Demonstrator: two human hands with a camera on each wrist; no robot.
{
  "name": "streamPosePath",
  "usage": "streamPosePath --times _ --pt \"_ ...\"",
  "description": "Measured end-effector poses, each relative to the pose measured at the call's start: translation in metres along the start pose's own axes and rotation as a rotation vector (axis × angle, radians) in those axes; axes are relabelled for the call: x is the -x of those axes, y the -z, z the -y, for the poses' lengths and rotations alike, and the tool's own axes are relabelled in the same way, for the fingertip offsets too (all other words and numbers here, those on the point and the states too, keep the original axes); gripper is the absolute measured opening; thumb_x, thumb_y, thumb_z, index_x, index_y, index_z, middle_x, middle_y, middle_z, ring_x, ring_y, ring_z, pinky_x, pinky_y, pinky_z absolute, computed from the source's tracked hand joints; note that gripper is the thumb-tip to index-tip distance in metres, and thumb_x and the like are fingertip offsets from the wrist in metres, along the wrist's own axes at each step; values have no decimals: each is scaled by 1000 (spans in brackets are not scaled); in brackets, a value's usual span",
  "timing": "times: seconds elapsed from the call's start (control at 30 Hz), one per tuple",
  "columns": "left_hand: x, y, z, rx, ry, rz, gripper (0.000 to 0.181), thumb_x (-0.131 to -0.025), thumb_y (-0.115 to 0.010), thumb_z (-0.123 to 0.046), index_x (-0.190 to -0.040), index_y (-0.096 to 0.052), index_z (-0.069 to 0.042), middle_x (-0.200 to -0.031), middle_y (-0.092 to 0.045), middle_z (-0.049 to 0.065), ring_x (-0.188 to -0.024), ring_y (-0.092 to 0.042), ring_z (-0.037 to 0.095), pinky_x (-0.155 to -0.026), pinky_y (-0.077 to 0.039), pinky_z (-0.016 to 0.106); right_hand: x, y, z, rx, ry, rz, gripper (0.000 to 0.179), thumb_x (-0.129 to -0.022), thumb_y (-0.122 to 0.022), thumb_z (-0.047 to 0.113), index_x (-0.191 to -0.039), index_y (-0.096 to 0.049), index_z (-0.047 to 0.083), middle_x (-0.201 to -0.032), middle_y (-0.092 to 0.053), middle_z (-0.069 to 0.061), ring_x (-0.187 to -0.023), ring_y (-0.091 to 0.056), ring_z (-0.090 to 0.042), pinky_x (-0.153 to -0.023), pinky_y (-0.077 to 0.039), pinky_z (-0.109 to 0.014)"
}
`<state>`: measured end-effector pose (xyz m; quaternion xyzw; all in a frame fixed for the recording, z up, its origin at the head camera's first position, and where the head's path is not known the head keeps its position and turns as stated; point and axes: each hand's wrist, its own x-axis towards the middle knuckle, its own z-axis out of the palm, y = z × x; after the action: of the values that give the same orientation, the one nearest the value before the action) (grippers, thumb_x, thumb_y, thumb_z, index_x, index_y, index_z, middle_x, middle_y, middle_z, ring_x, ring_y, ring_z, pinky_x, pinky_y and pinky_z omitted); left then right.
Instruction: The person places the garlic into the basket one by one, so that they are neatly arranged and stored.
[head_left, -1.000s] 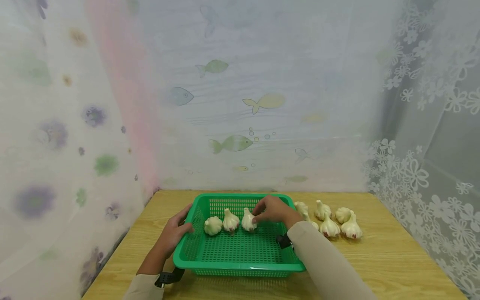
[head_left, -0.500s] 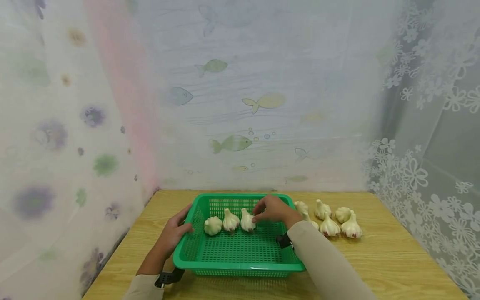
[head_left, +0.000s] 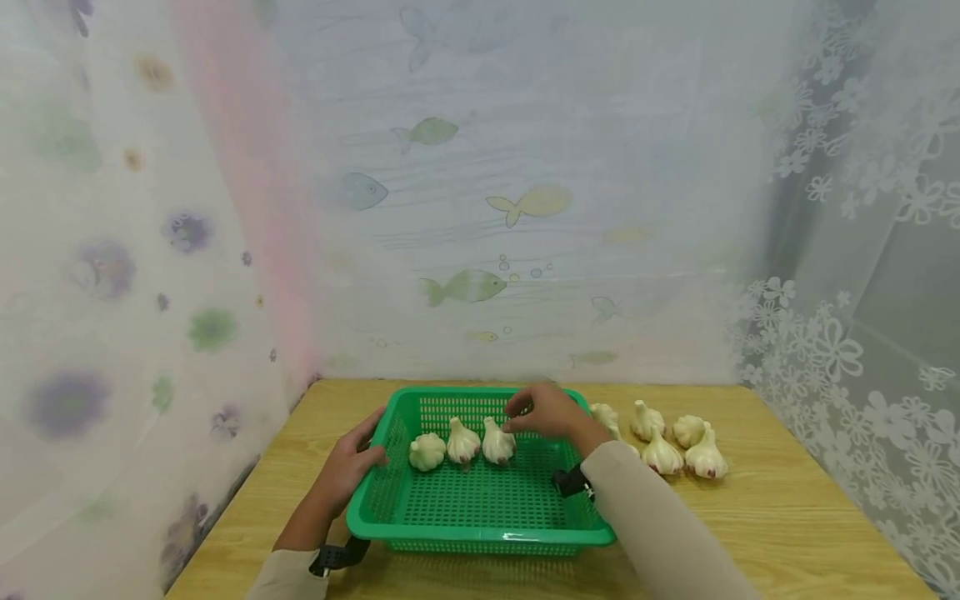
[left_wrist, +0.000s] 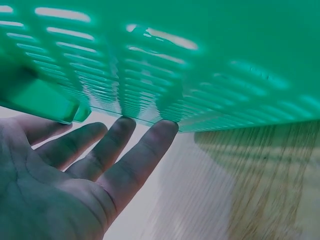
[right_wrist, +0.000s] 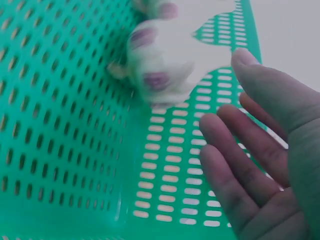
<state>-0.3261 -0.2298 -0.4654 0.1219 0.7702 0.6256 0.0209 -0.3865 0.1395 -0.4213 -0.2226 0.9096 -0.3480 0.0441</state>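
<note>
A green slotted plastic basket stands on the table, with three garlic bulbs in a row inside it. My left hand holds its left rim, thumb over the edge; in the left wrist view the fingertips touch the outer wall. Above the basket's right half is my right hand, nearest the right-hand garlic bulb. Its fingers are spread and hold nothing in the right wrist view, apart from the blurred bulbs there. Left of that bulb sit a middle bulb and a left bulb.
Several more garlic bulbs lie on the wooden table right of the basket, some partly hidden by the right arm. Patterned curtains surround the table's back and sides. Each wrist wears a black strap with a camera.
The right hand has let go of the right-hand garlic bulb and risen slightly away from it. That bulb had shifted a little to the left earlier. The left hand has stayed at the rim.
</note>
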Motion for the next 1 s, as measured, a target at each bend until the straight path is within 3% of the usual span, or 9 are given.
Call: streamPosePath --times 0.23,0.43,0.7,0.83,1.0 --pt "-1 1 1 13 -8 3 87 -87 -59 -1 -166 -27 -19 -170 -26 17 -143 -43 46 -86 -55 39 3 16 9 1 41 -50 43 -89 -82 33 -124 -75 9 -116 -76 -5 -104 -72 -20 -91 -57 -43" --pt "-1 0 2 12 -6 -2 87 -86 -59 -1 -165 -27 -19 -170 -26 17 -143 -43 46 -85 -55 38 19 32 8 -56 54 -71 44 -90 -81 30 -128 -73 9 -122 -74 -9 -105 -73 -25 -89 -59 -43" --pt "1 -2 1 -5 6 -12 87 -87 -60 -1 -165 -28 -19 -170 -26 16 -146 -40 46 -87 -53 38 60 73 1 -59 97 -42 43 -92 -78 33 -130 -71 14 -132 -69 -10 -113 -71 -30 -90 -59 -44" --pt "2 -1 0 -4 8 -15 87 -86 -60 -1 -165 -28 -19 -169 -27 17 -145 -41 45 -87 -54 39 81 85 -7 -64 142 -101 40 -93 -76 33 -129 -72 17 -131 -69 -8 -113 -71 -29 -88 -59 -40" --pt "0 0 0 -7 -5 -2 87 -86 -59 -1 -165 -27 -18 -170 -26 17 -146 -40 45 -87 -53 38 104 85 -19 -73 154 -169 40 -95 -73 35 -129 -72 14 -130 -70 -12 -110 -72 -26 -87 -59 -32"
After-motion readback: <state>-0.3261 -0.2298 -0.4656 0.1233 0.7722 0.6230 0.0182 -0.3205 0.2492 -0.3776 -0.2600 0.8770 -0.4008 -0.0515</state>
